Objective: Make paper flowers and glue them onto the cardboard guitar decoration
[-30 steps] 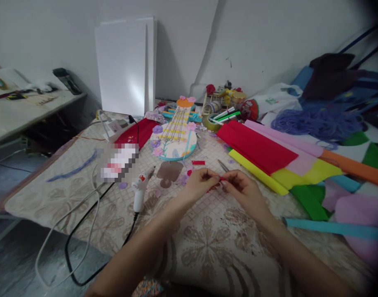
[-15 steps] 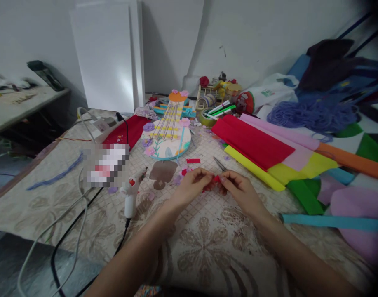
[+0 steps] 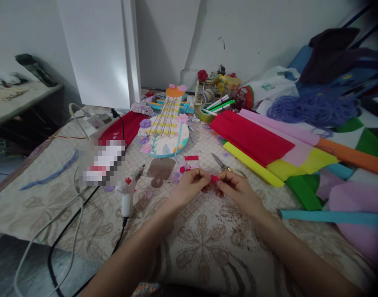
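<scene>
Between my two hands, close together over the patterned cloth, is a small red paper piece (image 3: 214,179). The fingers of my left hand (image 3: 193,183) pinch its left side, and my right hand (image 3: 235,185) pinches its right side. Just beyond my right hand lie scissors (image 3: 221,162), their tips pointing away to the left. A red strip (image 3: 191,158) rests flat past my left hand, near pink and purple paper petals (image 3: 178,175). Farther back is a guitar-shaped craft (image 3: 164,138) with paper flowers and strings.
On the left are a white glue gun (image 3: 127,202) with its cord, a blurred-out device (image 3: 104,163) and loose cables. Red crepe paper (image 3: 252,138), a yellow roll (image 3: 253,164), a blue roll (image 3: 331,217) and purple yarn (image 3: 312,110) lie on the right. Pens stand by green tape.
The red piece between my fingers now shows flatter and wider. My right hand has shifted slightly, and more of the scissors' handles shows. The whole view has moved a little.
</scene>
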